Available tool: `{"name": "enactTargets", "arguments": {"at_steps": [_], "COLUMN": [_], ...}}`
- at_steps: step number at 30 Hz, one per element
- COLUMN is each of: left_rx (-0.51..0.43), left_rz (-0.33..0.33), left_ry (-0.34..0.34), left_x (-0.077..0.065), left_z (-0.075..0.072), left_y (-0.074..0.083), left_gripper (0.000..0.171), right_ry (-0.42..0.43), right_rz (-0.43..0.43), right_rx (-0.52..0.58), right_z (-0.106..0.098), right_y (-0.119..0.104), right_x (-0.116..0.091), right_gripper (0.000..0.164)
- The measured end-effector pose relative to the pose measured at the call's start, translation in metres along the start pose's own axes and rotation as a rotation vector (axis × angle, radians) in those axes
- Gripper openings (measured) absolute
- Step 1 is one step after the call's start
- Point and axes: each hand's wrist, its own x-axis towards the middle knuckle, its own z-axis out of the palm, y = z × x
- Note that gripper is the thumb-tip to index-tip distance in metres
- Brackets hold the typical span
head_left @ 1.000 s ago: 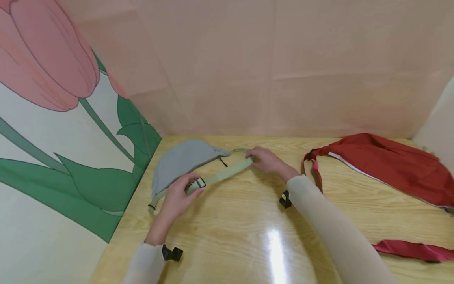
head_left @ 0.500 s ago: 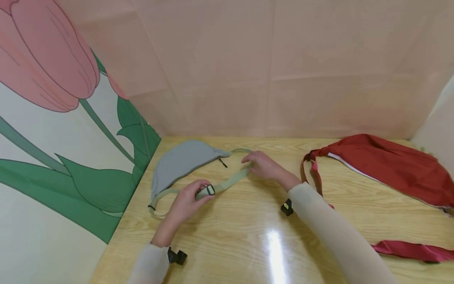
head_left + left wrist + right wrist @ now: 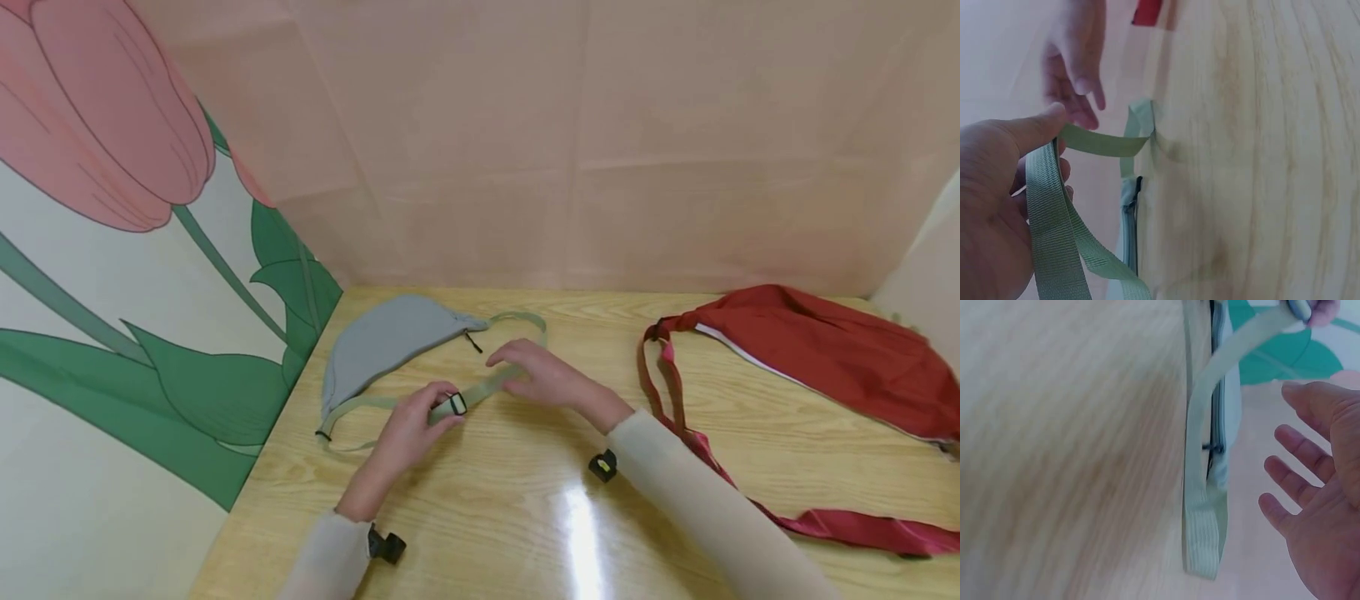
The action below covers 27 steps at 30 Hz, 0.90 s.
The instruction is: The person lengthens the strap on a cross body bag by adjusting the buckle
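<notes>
Left of center in the head view, on a wood-grain table (image 3: 510, 508), a gray waist bag (image 3: 397, 346) lying flat with its curved edge toward the back and a small black zip pull (image 3: 473, 342) at its right end. Across the middle of the frame, in front of the bag, its pale green strap (image 3: 486, 389), partly lifted off the table and looped back to both ends of the bag. Just below center, the left hand (image 3: 411, 429), pinching the strap between thumb and fingers, right beside a black buckle (image 3: 458, 403). Slightly right of center, the right hand (image 3: 546, 377), over part of the strap in the head view; in the right wrist view, at the right edge, with thumb and fingers spread and apart from the strap, holding nothing. At the right of the head view, a red bag (image 3: 817, 354) with a white edge, and at lower right its darker red strap (image 3: 847, 525), trailing toward the frame's edge. At the bottom, two pale sleeves (image 3: 697, 483), each with a small black device (image 3: 602, 465) near the cuff. Along the top, a peach backdrop (image 3: 480, 142); at upper left, a large pink tulip (image 3: 127, 108) with green leaves.
</notes>
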Motion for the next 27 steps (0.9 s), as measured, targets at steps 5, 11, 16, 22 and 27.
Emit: {"name": "enactTargets", "arguments": {"at_steps": [5, 11, 16, 22, 27], "left_rx": [0.002, 0.014, 0.03, 0.024, 0.013], "left_rz": [-0.019, -0.027, -0.046, -0.045, -0.006], "left_ry": [0.001, 0.001, -0.001, -0.009, -0.016], "left_x": [-0.001, -0.001, -0.003, -0.005, -0.007], "left_z": [0.003, 0.004, 0.001, -0.003, -0.006], "left_y": [0.0, -0.001, 0.0, -0.002, -0.002], "left_gripper": [0.04, 0.04, 0.039, 0.039, 0.038], "right_ry": [-0.012, -0.023, -0.036, -0.07, -0.097], "right_rz": [-0.011, -0.016, -0.03, -0.045, -0.096], "right_rx": [0.031, 0.031, 0.01, 0.0, -0.003], "right_z": [0.009, 0.017, 0.024, 0.033, 0.039], "right_y": [-0.01, -0.017, -0.016, -0.016, -0.019], "right_x": [-0.004, -0.005, -0.002, 0.005, 0.011], "right_gripper": [0.037, 0.04, 0.042, 0.043, 0.041]}}
